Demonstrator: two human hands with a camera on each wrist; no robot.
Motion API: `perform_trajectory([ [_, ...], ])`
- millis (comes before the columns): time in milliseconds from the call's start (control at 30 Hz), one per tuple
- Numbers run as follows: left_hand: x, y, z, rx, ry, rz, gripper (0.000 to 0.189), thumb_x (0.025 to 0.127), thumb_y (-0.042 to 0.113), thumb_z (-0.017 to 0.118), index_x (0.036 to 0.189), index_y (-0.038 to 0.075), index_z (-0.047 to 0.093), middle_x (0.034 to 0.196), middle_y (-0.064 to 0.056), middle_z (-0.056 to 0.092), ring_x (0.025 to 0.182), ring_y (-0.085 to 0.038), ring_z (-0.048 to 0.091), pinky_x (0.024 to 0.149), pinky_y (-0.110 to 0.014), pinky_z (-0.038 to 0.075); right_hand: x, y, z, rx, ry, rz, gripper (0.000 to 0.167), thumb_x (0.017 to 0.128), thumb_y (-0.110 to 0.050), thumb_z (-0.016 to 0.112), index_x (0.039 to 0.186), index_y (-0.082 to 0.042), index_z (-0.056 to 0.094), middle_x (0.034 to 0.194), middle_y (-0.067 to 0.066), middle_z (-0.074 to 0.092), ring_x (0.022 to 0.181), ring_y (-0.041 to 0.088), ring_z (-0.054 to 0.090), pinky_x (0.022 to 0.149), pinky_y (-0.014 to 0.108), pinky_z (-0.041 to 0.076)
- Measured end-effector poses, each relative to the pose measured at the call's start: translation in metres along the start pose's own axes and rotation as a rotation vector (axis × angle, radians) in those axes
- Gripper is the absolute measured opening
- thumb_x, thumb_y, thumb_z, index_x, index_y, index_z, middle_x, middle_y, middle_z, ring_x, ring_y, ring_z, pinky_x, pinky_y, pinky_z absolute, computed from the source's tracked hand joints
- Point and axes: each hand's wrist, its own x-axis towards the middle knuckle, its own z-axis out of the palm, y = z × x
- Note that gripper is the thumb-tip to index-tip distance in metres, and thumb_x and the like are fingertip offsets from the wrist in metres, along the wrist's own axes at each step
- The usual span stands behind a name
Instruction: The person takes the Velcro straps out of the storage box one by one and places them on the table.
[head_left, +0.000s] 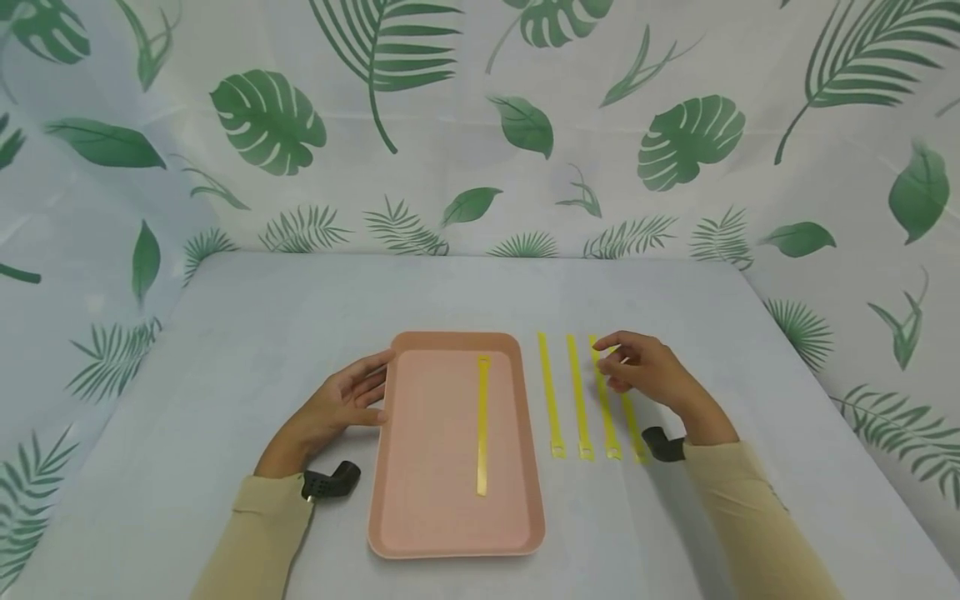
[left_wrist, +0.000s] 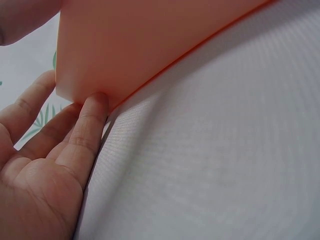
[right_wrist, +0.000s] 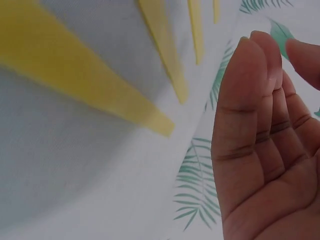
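Note:
A pink tray (head_left: 431,442) lies on the table, and one yellow strap (head_left: 483,425) with a slotted head lies lengthwise inside it, head at the far end. My left hand (head_left: 337,407) rests at the tray's left side, its loosely bent fingers touching the outer wall; in the left wrist view, fingertips (left_wrist: 95,105) meet the lower edge. Right of the tray, several more yellow straps (head_left: 550,396) lie side by side, slotted heads toward me. My right hand (head_left: 648,371) hovers over the rightmost ones, fingers relaxed and holding nothing, partly covering them.
The table (head_left: 285,308) has a white cover. Behind it and along both sides hangs a white cloth (head_left: 450,167) printed with green leaves. A black wrist camera (head_left: 332,481) sits on the left wrist and another camera (head_left: 663,445) on the right.

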Motion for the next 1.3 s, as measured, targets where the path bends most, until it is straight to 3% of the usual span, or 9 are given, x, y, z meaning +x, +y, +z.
perform_trajectory([
  [333, 0.001, 0.001, -0.001, 0.004, 0.002, -0.004, 0.100, 0.088, -0.007, 0.081, 0.166, -0.014, 0.019, 0.171, -0.038, 0.020, 0.142, -0.009, 0.053, 0.116, -0.023, 0.048, 0.012, -0.010, 0.015, 0.065, -0.063, -0.109, 0.033, 0.104, -0.001, 0.068, 0.134, 0.013, 0.061, 0.100, 0.017, 0.070, 0.087, 0.028, 0.073, 0.078, 0.030, 0.065],
  [567, 0.001, 0.001, -0.001, -0.003, 0.004, -0.006, 0.100, 0.087, -0.010, 0.080, 0.166, -0.013, 0.019, 0.171, -0.038, 0.020, 0.141, -0.009, 0.054, 0.115, -0.024, 0.049, 0.021, -0.015, 0.026, 0.143, -0.115, -0.208, 0.031, 0.104, 0.004, 0.065, 0.132, 0.017, 0.060, 0.101, 0.025, 0.070, 0.088, 0.027, 0.074, 0.081, 0.028, 0.063],
  [800, 0.001, 0.001, -0.002, 0.003, 0.002, -0.011, 0.102, 0.086, -0.012, 0.079, 0.167, -0.012, 0.018, 0.172, -0.036, 0.019, 0.142, -0.008, 0.053, 0.116, -0.024, 0.049, 0.030, -0.019, 0.034, 0.192, -0.164, -0.273, 0.031, 0.103, 0.010, 0.063, 0.131, 0.022, 0.057, 0.103, 0.018, 0.071, 0.091, 0.025, 0.072, 0.081, 0.027, 0.063],
  [933, 0.000, 0.002, -0.002, 0.003, 0.002, -0.013, 0.102, 0.086, -0.012, 0.079, 0.167, -0.012, 0.018, 0.173, -0.036, 0.018, 0.143, -0.009, 0.052, 0.116, -0.025, 0.049, 0.034, -0.023, 0.038, 0.195, -0.184, -0.303, 0.032, 0.102, 0.010, 0.065, 0.131, 0.021, 0.058, 0.110, 0.027, 0.069, 0.096, 0.027, 0.073, 0.085, 0.027, 0.064],
  [1167, 0.000, 0.001, -0.001, 0.005, 0.011, -0.024, 0.101, 0.086, -0.012, 0.079, 0.168, -0.010, 0.019, 0.173, -0.034, 0.020, 0.146, -0.013, 0.050, 0.117, -0.025, 0.048, 0.042, -0.033, 0.046, 0.208, -0.223, -0.341, 0.030, 0.100, 0.010, 0.067, 0.128, 0.018, 0.062, 0.116, 0.029, 0.070, 0.102, 0.013, 0.071, 0.090, 0.025, 0.062],
  [1300, 0.000, 0.001, -0.001, 0.011, 0.012, -0.024, 0.101, 0.086, -0.011, 0.079, 0.168, -0.011, 0.020, 0.173, -0.034, 0.020, 0.147, -0.015, 0.049, 0.117, -0.025, 0.048, 0.047, -0.038, 0.052, 0.236, -0.264, -0.358, 0.029, 0.098, 0.014, 0.068, 0.125, 0.020, 0.063, 0.118, 0.033, 0.070, 0.104, 0.013, 0.072, 0.090, 0.025, 0.062],
])
